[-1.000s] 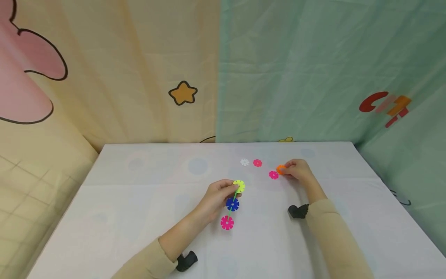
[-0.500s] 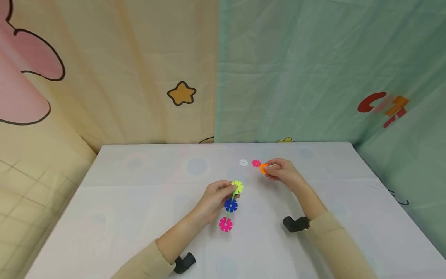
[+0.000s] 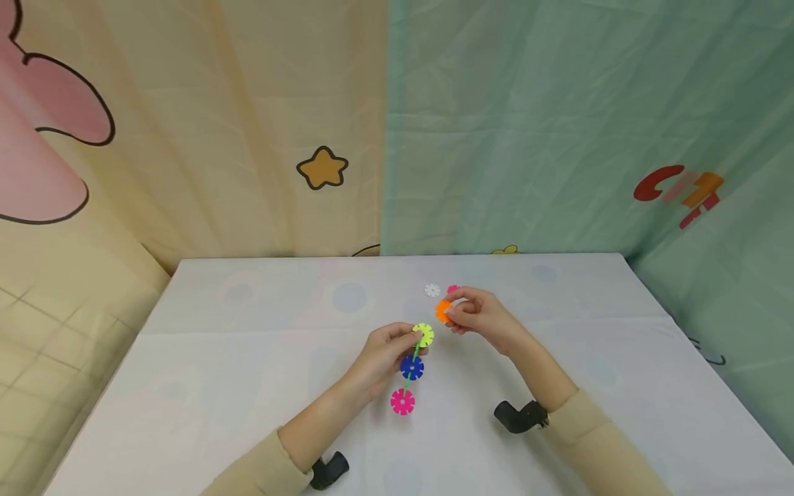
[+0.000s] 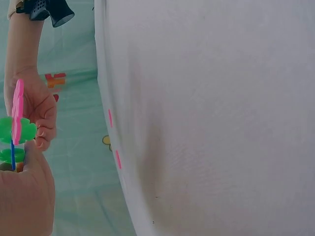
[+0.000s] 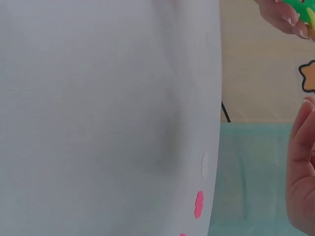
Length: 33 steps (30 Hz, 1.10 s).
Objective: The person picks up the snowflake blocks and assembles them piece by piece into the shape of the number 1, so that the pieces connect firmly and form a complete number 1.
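Orange disc (image 3: 442, 311) | carried nearer the chain (image 3: 406, 372), unjoined | right hand (image 3: 484, 319) pinches it | left hand (image 3: 380, 355), fingertips partly hidden, seemingly pinches chain

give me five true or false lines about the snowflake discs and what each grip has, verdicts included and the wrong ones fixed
1. The right grip pinches the orange snowflake disc. True.
2. The left grip holds the joined snowflake discs at the magenta end. False: it holds them at the yellow snowflake disc.
3. The blue snowflake disc sits between the yellow and magenta ones. True.
4. The orange snowflake disc is joined to the yellow one. False: the head view shows a gap between them.
5. The white snowflake disc is in the right grip. False: it lies on the white-covered table, near the far edge.
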Tool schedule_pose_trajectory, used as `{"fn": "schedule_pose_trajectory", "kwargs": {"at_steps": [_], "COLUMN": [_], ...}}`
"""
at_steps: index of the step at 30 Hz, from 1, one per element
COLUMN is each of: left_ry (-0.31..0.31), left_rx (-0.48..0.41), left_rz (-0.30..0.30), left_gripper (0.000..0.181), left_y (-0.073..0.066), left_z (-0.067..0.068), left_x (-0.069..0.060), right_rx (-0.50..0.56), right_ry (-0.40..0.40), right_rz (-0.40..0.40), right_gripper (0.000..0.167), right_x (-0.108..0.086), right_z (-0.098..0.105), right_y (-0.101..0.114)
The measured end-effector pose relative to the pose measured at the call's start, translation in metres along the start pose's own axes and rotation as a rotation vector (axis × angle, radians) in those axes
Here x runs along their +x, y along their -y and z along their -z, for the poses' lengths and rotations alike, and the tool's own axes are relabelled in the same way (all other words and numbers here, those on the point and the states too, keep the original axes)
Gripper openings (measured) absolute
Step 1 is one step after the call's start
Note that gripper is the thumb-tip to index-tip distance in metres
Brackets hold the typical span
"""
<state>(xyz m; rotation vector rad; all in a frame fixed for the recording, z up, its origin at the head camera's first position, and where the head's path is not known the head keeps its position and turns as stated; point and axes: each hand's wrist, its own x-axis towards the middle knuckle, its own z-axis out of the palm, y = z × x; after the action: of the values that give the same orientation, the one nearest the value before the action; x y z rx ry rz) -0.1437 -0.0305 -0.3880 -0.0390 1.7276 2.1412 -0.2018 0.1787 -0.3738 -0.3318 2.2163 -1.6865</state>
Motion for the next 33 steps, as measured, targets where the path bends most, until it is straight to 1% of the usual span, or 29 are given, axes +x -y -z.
{"fn": "schedule_pose_trajectory", "kwargs": {"at_steps": [5, 11, 23, 28, 33], "left_ry": [0.005, 0.007, 0.020, 0.021, 0.022], "left_rx": [-0.009, -0.014, -0.011, -0.009, 0.003], "left_rz": [-0.007, -0.006, -0.009, -0.012, -0.016], "left_gripper": [0.030, 0.030, 0.030, 0.031, 0.030], "left_y": [0.001, 0.000, -0.003, -0.003, -0.005], "left_z": [0.000, -0.001, -0.001, -0.001, 0.000], "left_x": [-0.001, -0.003, -0.007, -0.009, -0.011], "right_rx": [0.014, 0.009, 0.022, 0.005, -0.033], "right_ry": [0.029, 0.032, 0.059, 0.054, 0.027], "right_rz": [0.039, 0.055, 0.099, 0.111, 0.161], "right_gripper": [0.027, 0.026, 0.024, 0.023, 0.022], "right_x": [-0.003, -0.005, -0.009, -0.012, -0.014], "right_z": [-0.008, -0.016, -0.020, -0.024, -0.027], "right_y": [0.003, 0.008, 0.012, 0.014, 0.018]}}
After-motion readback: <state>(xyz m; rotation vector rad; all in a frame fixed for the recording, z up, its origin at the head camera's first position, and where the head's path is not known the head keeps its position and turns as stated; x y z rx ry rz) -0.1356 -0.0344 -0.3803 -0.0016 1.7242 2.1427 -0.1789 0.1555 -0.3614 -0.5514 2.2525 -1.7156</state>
